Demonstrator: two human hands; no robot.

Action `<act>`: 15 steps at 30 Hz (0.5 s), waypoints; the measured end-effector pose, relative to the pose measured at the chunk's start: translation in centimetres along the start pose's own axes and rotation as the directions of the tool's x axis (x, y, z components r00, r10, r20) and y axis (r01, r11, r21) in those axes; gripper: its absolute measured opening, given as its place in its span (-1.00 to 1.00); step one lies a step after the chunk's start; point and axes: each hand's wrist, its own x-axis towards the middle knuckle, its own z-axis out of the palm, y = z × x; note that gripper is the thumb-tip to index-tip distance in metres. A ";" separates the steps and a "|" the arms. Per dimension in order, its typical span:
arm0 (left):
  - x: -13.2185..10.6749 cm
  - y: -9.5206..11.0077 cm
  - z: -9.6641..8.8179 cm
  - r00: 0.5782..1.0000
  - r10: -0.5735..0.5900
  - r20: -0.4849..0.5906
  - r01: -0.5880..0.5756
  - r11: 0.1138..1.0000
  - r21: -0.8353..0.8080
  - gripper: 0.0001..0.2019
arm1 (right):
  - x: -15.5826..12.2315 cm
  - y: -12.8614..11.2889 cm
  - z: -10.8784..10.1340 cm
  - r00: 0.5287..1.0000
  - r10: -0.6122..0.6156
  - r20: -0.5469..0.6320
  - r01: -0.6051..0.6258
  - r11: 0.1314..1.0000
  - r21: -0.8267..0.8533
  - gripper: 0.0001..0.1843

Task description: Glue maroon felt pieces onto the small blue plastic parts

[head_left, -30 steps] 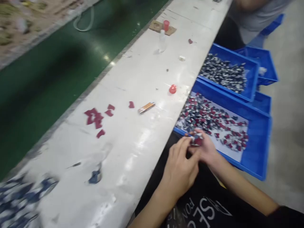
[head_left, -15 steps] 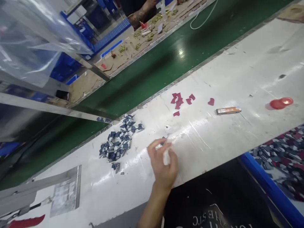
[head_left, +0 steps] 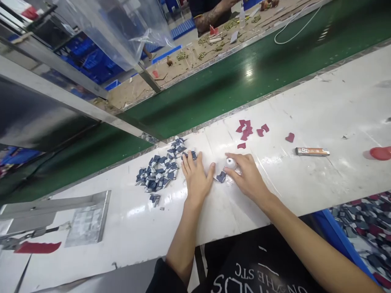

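My left hand (head_left: 197,179) lies palm down on the white table, fingers spread. Its fingertips rest at a small dark blue piece (head_left: 193,155) beside the pile. Between thumb and fingers, my right hand (head_left: 249,175) grips a small round white object (head_left: 231,163) with a dark spot on top; its exact kind is unclear. Another dark blue piece (head_left: 220,176) lies on the table between the two hands. To the left is a heap of blue-and-white pieces (head_left: 159,173). Several maroon pieces (head_left: 245,129) are scattered beyond my right hand.
An orange-labelled box cutter-like strip (head_left: 312,151) and a red round object (head_left: 380,153) lie to the right. A blue bin (head_left: 339,232) of pieces stands lower right. At left is a red-handled metal clamp (head_left: 38,247). Past the green belt (head_left: 214,81), a person's arm shows.
My right hand has come into view with the white object. My left hand has shifted toward the pile and spread its fingers. The camera view has turned left.
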 end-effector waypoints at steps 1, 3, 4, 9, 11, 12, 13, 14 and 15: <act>-0.3 0.2 0.2 1.000 0.018 0.015 -0.018 1.000 -0.007 -0.36 | 0.2 0.2 0.2 1.000 -0.011 0.001 0.011 1.000 0.004 -0.62; -1.0 0.6 0.2 0.998 0.047 0.035 -0.046 0.999 -0.026 -0.41 | 0.0 0.5 -0.2 1.000 -0.007 -0.021 0.008 1.000 0.012 -0.68; -1.3 0.8 0.1 0.997 0.064 0.043 -0.062 0.997 -0.037 -0.44 | -0.3 0.6 -0.6 0.999 0.006 -0.038 -0.005 1.000 0.014 -0.68; -3.1 3.2 -0.2 0.973 0.204 0.109 -0.191 0.975 -0.115 -0.56 | -2.8 0.9 -3.5 0.988 0.076 -0.132 -0.075 0.997 0.011 -0.64; -4.0 4.7 0.2 0.946 0.289 0.150 -0.267 0.952 -0.146 -0.58 | -4.0 0.9 -4.6 0.978 0.113 -0.177 -0.109 0.993 0.035 -0.61; -4.5 5.6 0.5 0.924 0.344 0.170 -0.319 0.935 -0.156 -0.59 | -4.6 0.9 -5.1 0.968 0.146 -0.203 -0.137 0.989 0.060 -0.59; -4.9 6.5 1.0 0.895 0.406 0.187 -0.379 0.911 -0.163 -0.59 | -5.3 0.8 -5.6 0.955 0.187 -0.231 -0.169 0.981 0.095 -0.57; -5.3 7.4 1.5 0.860 0.469 0.201 -0.442 0.882 -0.166 -0.60 | -5.9 0.8 -6.1 0.939 0.230 -0.256 -0.201 0.970 0.136 -0.56; -5.5 8.2 2.0 0.824 0.524 0.213 -0.498 0.851 -0.166 -0.60 | -6.4 0.8 -6.6 0.921 0.271 -0.280 -0.226 0.957 0.181 -0.54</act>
